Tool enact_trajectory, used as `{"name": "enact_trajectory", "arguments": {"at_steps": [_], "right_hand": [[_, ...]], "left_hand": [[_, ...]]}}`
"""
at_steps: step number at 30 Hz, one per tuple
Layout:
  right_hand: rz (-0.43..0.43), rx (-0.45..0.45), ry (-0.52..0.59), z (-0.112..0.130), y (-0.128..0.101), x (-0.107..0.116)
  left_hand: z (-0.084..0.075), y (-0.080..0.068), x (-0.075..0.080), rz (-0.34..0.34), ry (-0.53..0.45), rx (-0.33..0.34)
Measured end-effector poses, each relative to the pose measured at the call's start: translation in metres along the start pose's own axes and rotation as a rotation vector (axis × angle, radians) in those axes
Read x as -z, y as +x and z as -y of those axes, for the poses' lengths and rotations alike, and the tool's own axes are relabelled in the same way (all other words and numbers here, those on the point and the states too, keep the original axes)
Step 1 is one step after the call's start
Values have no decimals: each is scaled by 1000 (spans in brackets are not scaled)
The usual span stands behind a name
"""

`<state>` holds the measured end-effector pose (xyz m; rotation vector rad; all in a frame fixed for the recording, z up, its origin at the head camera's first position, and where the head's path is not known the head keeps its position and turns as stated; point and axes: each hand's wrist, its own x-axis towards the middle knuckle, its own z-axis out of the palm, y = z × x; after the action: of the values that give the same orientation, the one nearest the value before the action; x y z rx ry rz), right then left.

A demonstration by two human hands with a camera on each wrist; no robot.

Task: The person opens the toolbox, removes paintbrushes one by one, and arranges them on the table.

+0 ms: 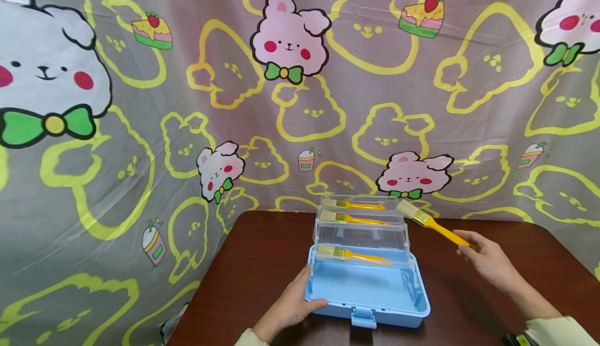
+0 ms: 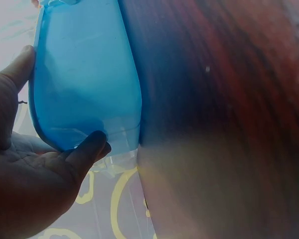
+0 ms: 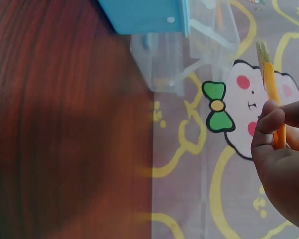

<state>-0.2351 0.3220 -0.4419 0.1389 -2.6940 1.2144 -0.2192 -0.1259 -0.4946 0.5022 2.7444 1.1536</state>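
Watching a right hand point(image 1: 489, 260) pinch a brush point(image 1: 433, 225) right of the box point(image 1: 361, 284), left hand point(image 1: 294, 301), fingers kinda spread, on its near-left corner

free room in the blue box point(image 1: 361, 286), transparent trays point(image 1: 363, 237) in the way behind

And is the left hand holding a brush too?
No, the left hand holds a corner of the blue box, while the right hand holds a brush.
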Motion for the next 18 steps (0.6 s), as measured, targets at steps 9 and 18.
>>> {"name": "enact_trajectory", "arguments": {"at_steps": [9, 18], "right_hand": [[-55, -15, -41, -19, -6, 0], [-38, -37, -82, -38, -8, -7]], "left_hand": [[-1, 0, 1, 14, 11, 19], [0, 0, 2, 22, 1, 25]]}}
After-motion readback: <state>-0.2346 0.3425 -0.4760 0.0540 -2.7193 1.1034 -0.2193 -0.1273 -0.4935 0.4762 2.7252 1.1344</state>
